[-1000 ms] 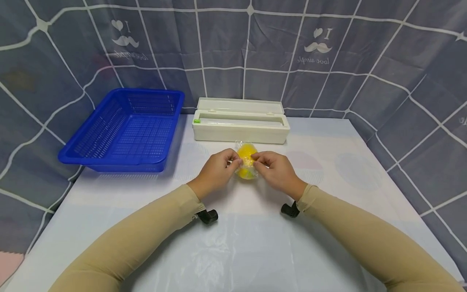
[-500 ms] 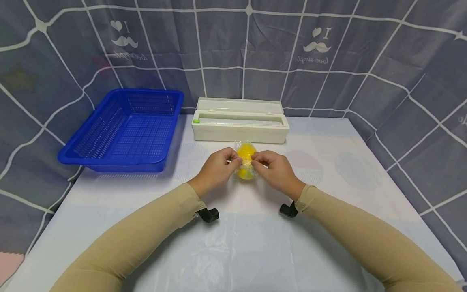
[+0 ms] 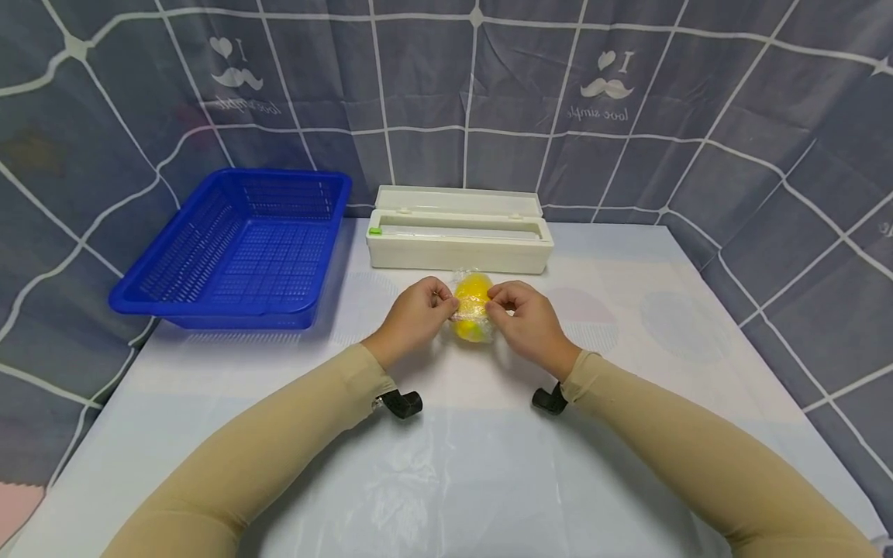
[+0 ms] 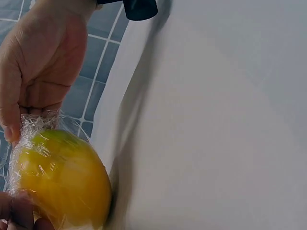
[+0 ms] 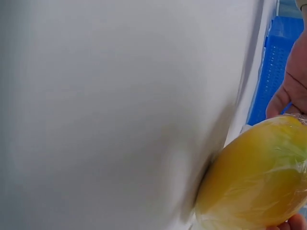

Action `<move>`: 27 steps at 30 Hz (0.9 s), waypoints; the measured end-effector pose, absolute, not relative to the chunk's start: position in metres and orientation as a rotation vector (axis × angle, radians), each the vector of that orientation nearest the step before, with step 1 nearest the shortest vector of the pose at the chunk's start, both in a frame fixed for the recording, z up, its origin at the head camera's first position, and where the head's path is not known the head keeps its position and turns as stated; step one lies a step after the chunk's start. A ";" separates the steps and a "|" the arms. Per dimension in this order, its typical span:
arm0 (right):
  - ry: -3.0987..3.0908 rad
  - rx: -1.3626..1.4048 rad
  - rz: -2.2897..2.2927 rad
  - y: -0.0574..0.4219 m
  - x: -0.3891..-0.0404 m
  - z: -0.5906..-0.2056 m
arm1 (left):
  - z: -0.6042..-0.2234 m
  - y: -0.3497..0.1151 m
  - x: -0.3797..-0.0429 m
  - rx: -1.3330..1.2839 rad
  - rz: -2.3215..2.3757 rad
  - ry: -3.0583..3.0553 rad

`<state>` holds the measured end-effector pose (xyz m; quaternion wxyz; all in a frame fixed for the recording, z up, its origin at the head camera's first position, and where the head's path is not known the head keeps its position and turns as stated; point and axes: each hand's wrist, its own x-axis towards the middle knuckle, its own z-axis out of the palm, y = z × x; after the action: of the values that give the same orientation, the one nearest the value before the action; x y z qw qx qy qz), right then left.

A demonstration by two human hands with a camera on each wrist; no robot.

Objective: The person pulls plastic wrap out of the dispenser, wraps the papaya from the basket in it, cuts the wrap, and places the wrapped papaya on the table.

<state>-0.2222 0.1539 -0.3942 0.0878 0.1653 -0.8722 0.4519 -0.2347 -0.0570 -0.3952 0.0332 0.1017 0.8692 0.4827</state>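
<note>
A yellow mango (image 3: 473, 288) with a green patch lies on the table between both hands, wrapped in clear cling film (image 3: 471, 311). At its left side my left hand (image 3: 417, 314) pinches the film between thumb and fingers. Opposite it, my right hand (image 3: 526, 319) does the same at the right side. The left wrist view shows the mango (image 4: 67, 175) up close, crinkled film bunched along its upper left, and the right hand (image 4: 43, 57) behind it. Seen from the right wrist, film lies smooth over the mango (image 5: 254, 172); the left hand (image 5: 296, 79) is beyond.
A white cling film box (image 3: 460, 254) with its lid raised stands just behind the mango. At the back left is a blue plastic basket (image 3: 265, 260) with nothing in it. A grey checked curtain (image 3: 432, 85) borders the white-covered table (image 3: 488, 473).
Both hands have drawn slightly apart, fingertips moving outward from the middle of the mango and uncovering more of its film. Basket and box stay put.
</note>
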 end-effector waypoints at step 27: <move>-2.683 0.803 0.979 0.161 -0.233 -0.397 | -0.403 -0.057 -0.255 0.455 1.378 2.794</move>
<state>-0.2328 0.1607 -0.3966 0.0874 0.2695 -0.9009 0.3289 -0.2554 -0.0572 -0.4033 -0.0033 0.1444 0.8875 0.4376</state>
